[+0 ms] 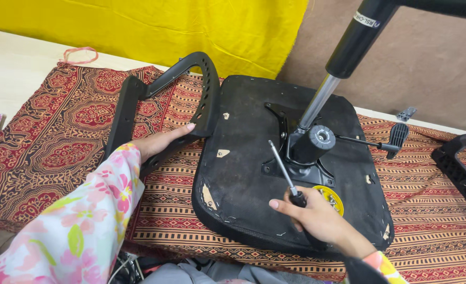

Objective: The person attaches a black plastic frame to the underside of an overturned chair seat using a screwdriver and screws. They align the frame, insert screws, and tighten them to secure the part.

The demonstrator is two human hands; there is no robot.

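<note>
The right hand (pixel 317 218) is closed around the black handle of a screwdriver (pixel 288 176), thumb laid along the grip, so the steel shaft slants up toward 11 o'clock with its tip free in the air over the metal plate. Held that way the tool seems poised rather than engaged with any screw. Just at 3 o'clock of the handle lies a small yellow lid (pixel 332 199) with a few screws in it, within easy reach of that hand.

The left hand (pixel 160 142) lies palm down, fingers fairly flat, resting on the lower bar of a black plastic armrest (pixel 191 100), apparently steadying it against the left edge of the seat.

Both hands flank 1 upturned chair seat (pixel 249 210), its black fabric underside facing up, which puts the mounting plate in the open. From the plate the gas cylinder (pixel 343 58) rises toward 1 o'clock, and a lever with a paddle end (pixel 396 138) juts out at 3 o'clock. Everything lies on a red patterned cloth (pixel 59 152); a 2nd armrest (pixel 462 168) sits at the far right edge, and yellow fabric (pixel 164 26) hangs at 12 o'clock.
</note>
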